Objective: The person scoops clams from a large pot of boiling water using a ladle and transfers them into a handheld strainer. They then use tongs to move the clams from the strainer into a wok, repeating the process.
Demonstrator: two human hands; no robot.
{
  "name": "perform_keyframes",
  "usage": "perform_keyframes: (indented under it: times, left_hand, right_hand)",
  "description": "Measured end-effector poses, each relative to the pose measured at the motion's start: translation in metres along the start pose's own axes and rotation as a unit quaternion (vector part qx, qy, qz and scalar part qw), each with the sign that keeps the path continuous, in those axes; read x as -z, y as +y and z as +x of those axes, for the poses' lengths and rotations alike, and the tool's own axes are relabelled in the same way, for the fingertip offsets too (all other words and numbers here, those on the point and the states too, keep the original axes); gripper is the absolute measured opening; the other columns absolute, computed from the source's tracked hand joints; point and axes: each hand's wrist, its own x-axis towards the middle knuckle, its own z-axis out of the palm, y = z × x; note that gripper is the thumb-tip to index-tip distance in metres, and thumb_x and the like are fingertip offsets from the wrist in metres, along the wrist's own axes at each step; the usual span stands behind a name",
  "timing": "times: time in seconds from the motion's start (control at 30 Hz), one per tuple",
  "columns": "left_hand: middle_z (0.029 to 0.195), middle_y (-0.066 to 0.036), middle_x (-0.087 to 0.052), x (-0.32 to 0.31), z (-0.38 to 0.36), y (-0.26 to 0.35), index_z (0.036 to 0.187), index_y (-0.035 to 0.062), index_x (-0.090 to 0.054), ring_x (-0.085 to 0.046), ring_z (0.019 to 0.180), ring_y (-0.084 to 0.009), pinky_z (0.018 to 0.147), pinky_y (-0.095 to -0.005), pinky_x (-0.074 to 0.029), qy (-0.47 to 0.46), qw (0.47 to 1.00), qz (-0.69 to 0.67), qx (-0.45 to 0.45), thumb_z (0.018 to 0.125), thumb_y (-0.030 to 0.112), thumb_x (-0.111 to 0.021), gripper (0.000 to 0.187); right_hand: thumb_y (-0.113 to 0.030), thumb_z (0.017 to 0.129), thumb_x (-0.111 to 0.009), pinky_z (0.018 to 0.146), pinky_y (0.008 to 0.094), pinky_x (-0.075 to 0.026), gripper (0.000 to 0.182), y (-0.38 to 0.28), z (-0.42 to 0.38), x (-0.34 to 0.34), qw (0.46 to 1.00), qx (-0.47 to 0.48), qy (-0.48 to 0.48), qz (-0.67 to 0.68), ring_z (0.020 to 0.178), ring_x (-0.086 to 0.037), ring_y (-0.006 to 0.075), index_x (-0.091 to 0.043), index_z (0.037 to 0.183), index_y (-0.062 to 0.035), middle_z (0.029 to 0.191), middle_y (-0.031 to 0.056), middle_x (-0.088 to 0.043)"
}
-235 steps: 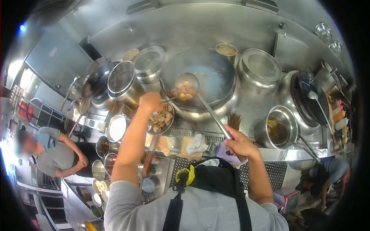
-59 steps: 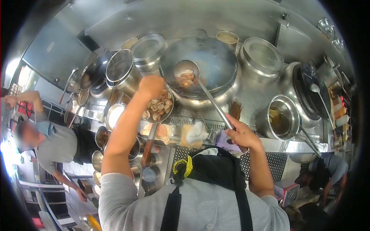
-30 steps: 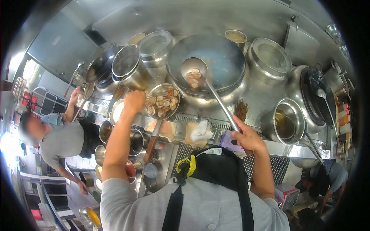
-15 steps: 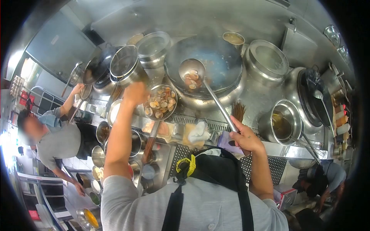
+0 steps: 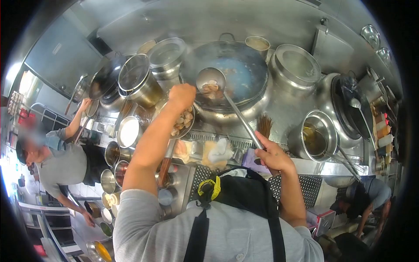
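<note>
My right hand (image 5: 275,156) is closed round the long handle of a metal ladle (image 5: 211,74). The ladle's bowl, with several clams (image 5: 211,86) in it, is over the near left part of a large wok (image 5: 244,72) with cloudy liquid. My left hand (image 5: 182,96) is closed beside the bowl; a thin dark thing seems to stretch from its fingers to the clams, too blurred to name. Below that hand, a wooden-handled strainer (image 5: 166,162) full of clams (image 5: 183,122) rests at the stove edge, partly hidden by my left forearm.
Metal pots (image 5: 139,83) stand left of the wok, and a lidded pot (image 5: 297,65) to its right. A bamboo brush (image 5: 264,125) and a pot of oil-like liquid (image 5: 315,139) sit at right. One person (image 5: 65,157) works at left; another (image 5: 371,196) bends down at right.
My left hand has moved right, from the left of the clam strainer to beside the ladle's bowl. My right hand keeps its hold on the ladle. The whole view has shifted slightly.
</note>
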Motion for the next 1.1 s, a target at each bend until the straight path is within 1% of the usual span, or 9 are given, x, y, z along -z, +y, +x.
perform_keyframes:
  times: [0.17,0.37,0.4,0.57,0.73,0.8,0.93,1.03,1.1]
  left_hand:
    - [0.098,-0.018,-0.075,0.005,-0.007,-0.03,0.096,0.0058,-0.077,-0.074,0.095,-0.036,0.08,-0.0459,-0.06,0.038,0.999,-0.022,-0.002,0.088,0.018,-0.066,0.018]
    - [0.092,-0.019,-0.074,0.003,-0.045,-0.089,0.096,0.0072,-0.077,-0.072,0.092,-0.0385,0.081,-0.0488,-0.058,0.059,0.994,-0.049,0.078,0.089,0.028,-0.07,0.023]
    - [0.096,-0.02,-0.075,-0.013,-0.048,-0.104,0.098,0.0055,-0.077,-0.073,0.093,-0.0385,0.081,-0.0486,-0.058,0.07,0.99,-0.061,0.104,0.088,0.031,-0.071,0.027]
    - [0.104,-0.021,-0.075,-0.089,-0.052,-0.138,0.1,0.0025,-0.077,-0.073,0.1,-0.0378,0.085,-0.0466,-0.06,0.005,0.974,-0.081,0.212,0.088,0.022,-0.067,0.025]
    - [0.106,-0.021,-0.075,-0.123,-0.051,-0.129,0.103,0.0017,-0.076,-0.073,0.105,-0.0367,0.088,-0.0453,-0.059,-0.035,0.957,-0.097,0.27,0.087,0.015,-0.061,0.025]
    - [0.107,-0.02,-0.075,-0.122,-0.048,-0.127,0.104,0.0019,-0.076,-0.073,0.106,-0.0364,0.087,-0.045,-0.06,-0.053,0.955,-0.099,0.274,0.087,0.015,-0.061,0.025]
    - [0.105,-0.022,-0.075,-0.082,-0.048,-0.125,0.1,0.0028,-0.076,-0.073,0.102,-0.0373,0.084,-0.0456,-0.06,0.018,0.966,-0.099,0.238,0.087,0.018,-0.065,0.023]
    - [0.103,-0.022,-0.075,-0.028,-0.052,-0.103,0.097,0.0032,-0.076,-0.073,0.098,-0.0379,0.083,-0.0462,-0.06,0.051,0.98,-0.098,0.163,0.085,0.019,-0.068,0.021]
    - [0.101,-0.022,-0.075,-0.013,-0.041,-0.09,0.095,0.003,-0.077,-0.074,0.096,-0.0383,0.081,-0.0466,-0.06,0.042,0.99,-0.093,0.094,0.084,0.019,-0.07,0.021]
  right_hand:
    - [-0.014,0.095,-0.063,0.067,0.0329,-0.054,0.073,-0.001,0.0,0.001,1.0,-0.004,-0.002,0.014,0.066,-0.063,0.0166,-0.032,0.161,-0.0135,0.082,0.0087,-0.062]
    - [-0.014,0.095,-0.063,0.069,0.0324,-0.054,0.073,-0.003,0.001,0.001,1.0,-0.009,-0.003,0.007,0.071,-0.064,0.0157,-0.032,0.161,-0.0129,0.087,0.0092,-0.063]
    - [-0.013,0.094,-0.063,0.069,0.0322,-0.054,0.073,-0.003,0.001,0.002,1.0,-0.016,-0.002,0.003,0.073,-0.064,0.0155,-0.032,0.161,-0.0128,0.089,0.0093,-0.064]
    - [-0.012,0.094,-0.063,0.071,0.0312,-0.054,0.073,-0.005,0.001,0.001,1.0,-0.019,-0.004,0.01,0.077,-0.062,0.0143,-0.033,0.161,-0.0121,0.094,0.009,-0.064]
    - [-0.009,0.095,-0.061,0.069,0.0297,-0.053,0.072,-0.006,0.0,-0.001,0.999,-0.006,0.002,0.039,0.075,-0.06,0.0125,-0.032,0.161,-0.0119,0.095,0.0063,-0.063]
    - [-0.008,0.095,-0.061,0.069,0.0292,-0.053,0.072,-0.005,0.0,-0.001,0.999,-0.013,0.0,0.032,0.075,-0.059,0.012,-0.032,0.161,-0.0116,0.096,0.006,-0.063]
    - [-0.008,0.095,-0.061,0.069,0.0286,-0.052,0.072,-0.012,-0.004,-0.001,0.999,-0.025,-0.001,0.026,0.075,-0.059,0.0112,-0.032,0.161,-0.0111,0.097,0.006,-0.062]
    - [-0.008,0.096,-0.061,0.054,0.0265,-0.047,0.073,0.001,0.001,-0.005,0.999,0.019,0.019,0.022,0.057,-0.052,0.0074,-0.031,0.162,-0.0133,0.072,-0.0022,-0.056]
    - [-0.008,0.095,-0.061,0.054,0.0263,-0.047,0.073,0.005,0.003,-0.005,0.999,0.025,0.019,0.025,0.057,-0.053,0.0075,-0.031,0.162,-0.0133,0.071,-0.0022,-0.056]
